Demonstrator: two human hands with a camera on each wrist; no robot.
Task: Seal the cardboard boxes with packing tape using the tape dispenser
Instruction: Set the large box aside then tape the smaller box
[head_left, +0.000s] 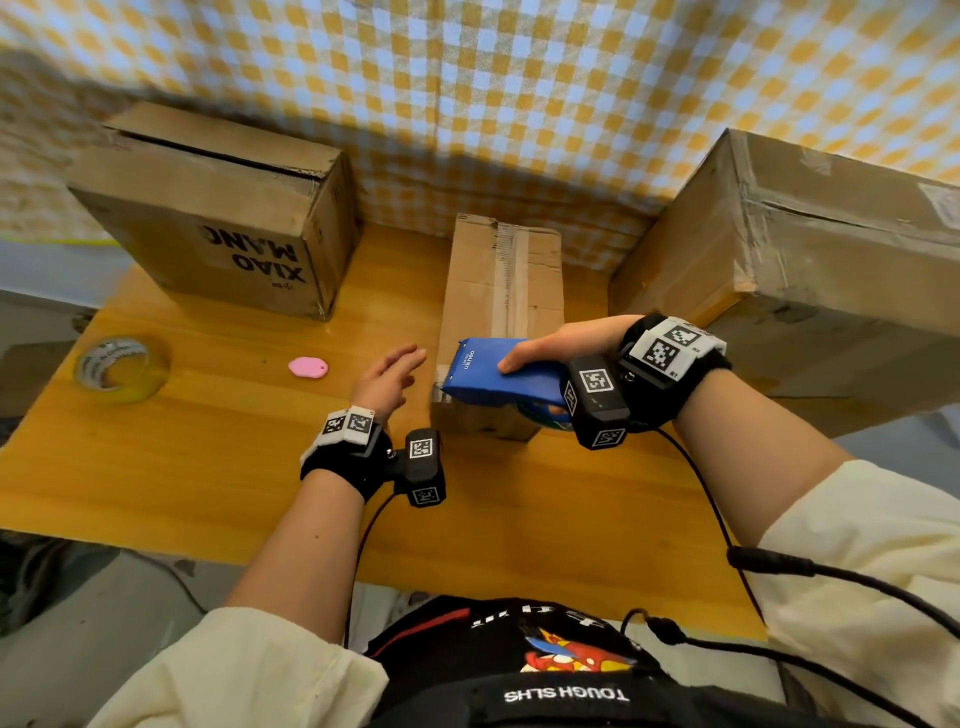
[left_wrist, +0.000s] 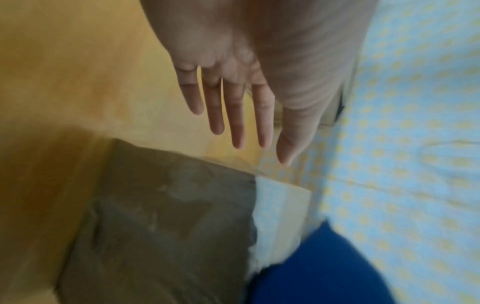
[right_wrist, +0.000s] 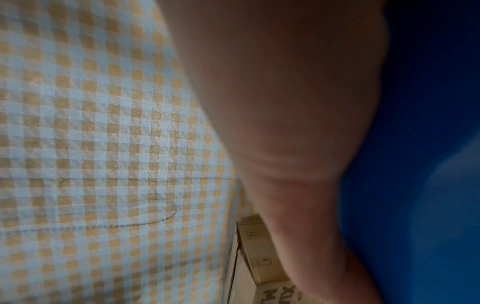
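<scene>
A narrow cardboard box (head_left: 501, 291) stands in the middle of the wooden table (head_left: 208, 467), with a strip of tape along its top seam. My right hand (head_left: 561, 345) grips the blue tape dispenser (head_left: 493, 376), which sits at the near end of that box's top. The dispenser (left_wrist: 324, 267) and the box's side (left_wrist: 161, 222) also show in the left wrist view. My left hand (head_left: 387, 379) hovers just left of the box, fingers (left_wrist: 239, 115) straight and holding nothing. In the right wrist view my thumb (right_wrist: 298, 144) lies against the blue dispenser (right_wrist: 428, 144).
A box printed XIAO MANG (head_left: 223, 218) stands at the back left, and a large taped box (head_left: 810, 270) at the right. A tape roll (head_left: 122, 369) and a small pink object (head_left: 307, 367) lie on the left. A checkered cloth (head_left: 519, 104) hangs behind.
</scene>
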